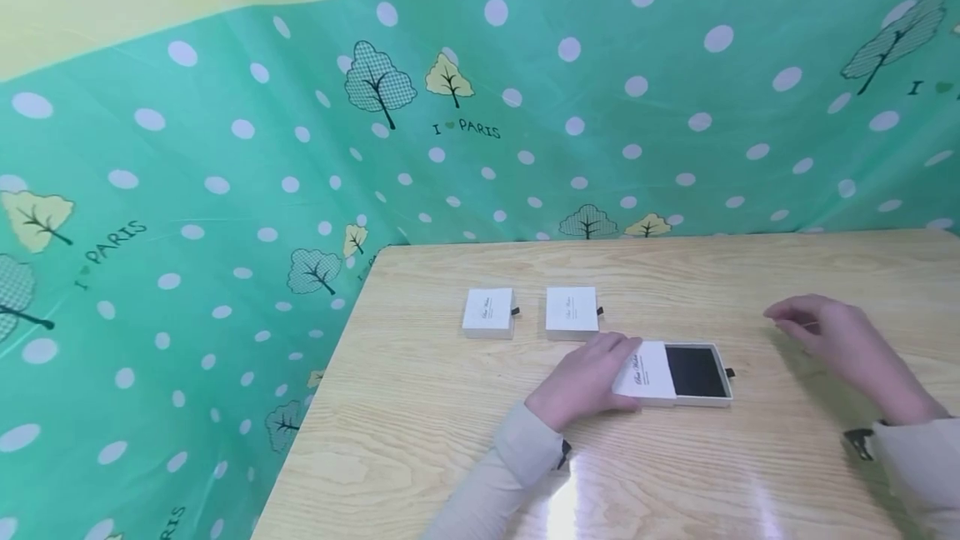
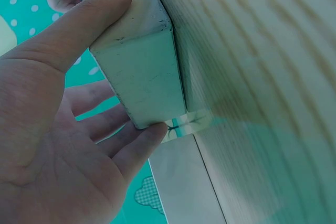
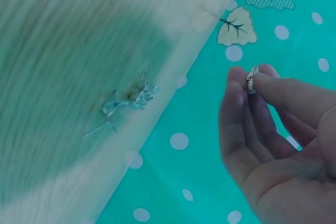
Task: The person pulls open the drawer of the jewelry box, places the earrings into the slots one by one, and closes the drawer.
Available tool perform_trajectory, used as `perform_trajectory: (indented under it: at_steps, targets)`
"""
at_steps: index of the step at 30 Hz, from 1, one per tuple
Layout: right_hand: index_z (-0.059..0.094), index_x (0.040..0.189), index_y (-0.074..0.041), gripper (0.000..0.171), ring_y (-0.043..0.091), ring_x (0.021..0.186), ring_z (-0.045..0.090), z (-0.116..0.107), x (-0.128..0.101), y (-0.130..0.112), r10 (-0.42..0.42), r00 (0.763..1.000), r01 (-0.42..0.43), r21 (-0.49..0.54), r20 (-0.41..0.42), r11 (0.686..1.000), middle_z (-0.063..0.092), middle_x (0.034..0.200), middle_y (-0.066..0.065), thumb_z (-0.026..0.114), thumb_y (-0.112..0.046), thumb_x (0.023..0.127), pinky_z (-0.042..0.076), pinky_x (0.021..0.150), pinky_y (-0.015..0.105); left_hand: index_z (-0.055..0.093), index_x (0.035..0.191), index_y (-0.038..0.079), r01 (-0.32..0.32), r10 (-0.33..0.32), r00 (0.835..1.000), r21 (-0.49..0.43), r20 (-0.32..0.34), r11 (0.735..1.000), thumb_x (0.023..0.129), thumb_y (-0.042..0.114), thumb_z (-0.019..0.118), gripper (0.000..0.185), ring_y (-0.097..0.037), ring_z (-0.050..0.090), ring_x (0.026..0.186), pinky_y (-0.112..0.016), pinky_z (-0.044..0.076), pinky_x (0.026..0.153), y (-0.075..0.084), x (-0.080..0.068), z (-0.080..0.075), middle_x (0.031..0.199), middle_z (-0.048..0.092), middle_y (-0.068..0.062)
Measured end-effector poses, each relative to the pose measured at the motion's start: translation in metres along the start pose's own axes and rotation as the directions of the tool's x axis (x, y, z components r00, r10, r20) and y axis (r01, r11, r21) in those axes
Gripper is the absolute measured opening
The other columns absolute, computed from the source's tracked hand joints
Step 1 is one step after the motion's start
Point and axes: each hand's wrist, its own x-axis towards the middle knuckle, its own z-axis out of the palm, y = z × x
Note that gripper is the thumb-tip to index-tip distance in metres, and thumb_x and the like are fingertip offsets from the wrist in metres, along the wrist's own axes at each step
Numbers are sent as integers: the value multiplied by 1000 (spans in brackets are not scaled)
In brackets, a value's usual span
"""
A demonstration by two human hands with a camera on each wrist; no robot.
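Observation:
A small white drawer box [image 1: 648,373] lies on the wooden table [image 1: 450,423], its black-lined tray [image 1: 696,371] slid out to the right. My left hand [image 1: 600,365] grips the white sleeve; in the left wrist view the thumb [image 2: 79,30] presses one side of the box [image 2: 142,72] and the fingers [image 2: 142,145] the other. To the right, my right hand [image 1: 787,322] hovers above the table. It pinches a tiny silver piece [image 3: 252,78] between thumb and fingers. More small silver jewellery [image 3: 128,100] lies on the wood below that hand.
Two closed white boxes [image 1: 489,312] [image 1: 572,309] with black pull tabs sit side by side behind the open one. A teal polka-dot cloth [image 1: 225,190] with tree prints hangs behind and to the left of the table.

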Motion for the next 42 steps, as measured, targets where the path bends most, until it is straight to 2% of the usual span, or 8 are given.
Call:
perform_trajectory:
  at_steps: [7, 10, 12, 14, 21, 26, 33, 42]
  targets:
    - [65, 116, 10, 24, 49, 95, 64, 1, -1, -4, -46, 999, 46, -14, 12, 999, 65, 110, 34, 61, 5, 93, 53, 75, 57, 37, 152, 16, -1, 2, 1000, 4, -6, 1000, 78, 52, 79, 92, -9, 45, 134, -21, 36, 111, 0, -1, -1, 145, 49, 4]
    - [68, 112, 7, 22, 21, 87, 69, 2, -2, -2, -89, 996, 89, -40, -12, 995, 70, 102, 27, 63, 6, 91, 57, 70, 45, 38, 152, 16, -1, 1, 1000, 3, -4, 1000, 78, 52, 79, 92, -9, 45, 134, -21, 36, 111, 0, -1, -1, 145, 49, 4]
    - [70, 108, 4, 20, -4, 85, 61, 4, -3, -1, -118, 993, 116, -58, -31, 992, 72, 99, 22, 65, 8, 89, 57, 67, 39, 38, 152, 16, 1, -1, 1000, 0, -1, 1000, 78, 52, 78, 92, -9, 45, 134, -22, 36, 111, 0, -1, -1, 145, 50, 4]
    - [72, 105, 1, 20, -19, 85, 46, 5, -3, 0, -138, 989, 134, -78, -50, 988, 73, 96, 18, 66, 8, 87, 55, 65, 29, 38, 152, 16, 1, -1, 1000, 0, -3, 1000, 79, 52, 78, 91, -9, 45, 133, -22, 36, 111, 0, -2, -2, 144, 50, 4]
    - [72, 100, 2, 19, -6, 80, 55, 9, -2, -5, -170, 982, 163, -87, -82, 983, 71, 92, 15, 68, 11, 84, 54, 63, 27, 38, 152, 16, -6, 6, 1000, 6, -8, 1000, 79, 52, 78, 91, -9, 46, 133, -21, 36, 111, 0, -2, -1, 144, 50, 4]
    - [72, 97, 1, 18, -15, 80, 47, 11, -1, -7, -186, 976, 177, -89, -109, 980, 70, 90, 14, 70, 11, 83, 53, 61, 23, 37, 152, 16, -2, 2, 1000, 6, -2, 1000, 79, 53, 78, 92, -10, 45, 134, -22, 36, 112, 0, -1, 0, 145, 49, 3]
    - [72, 95, 0, 19, -12, 80, 52, 12, -1, -9, -182, 975, 177, -55, -125, 983, 71, 92, 14, 70, 12, 82, 51, 62, 16, 36, 153, 16, 2, -2, 1000, 8, 5, 1000, 79, 54, 77, 93, -10, 44, 135, -22, 35, 113, 0, 0, 0, 146, 48, 3]
    - [70, 95, 0, 19, -19, 83, 47, 14, -3, -18, -186, 976, 188, 5, -113, 982, 70, 91, 12, 70, 13, 81, 49, 64, 9, 36, 153, 16, 12, -12, 1000, -4, 15, 1000, 79, 52, 78, 93, -10, 44, 136, -22, 34, 113, 0, 0, -1, 147, 48, 3]
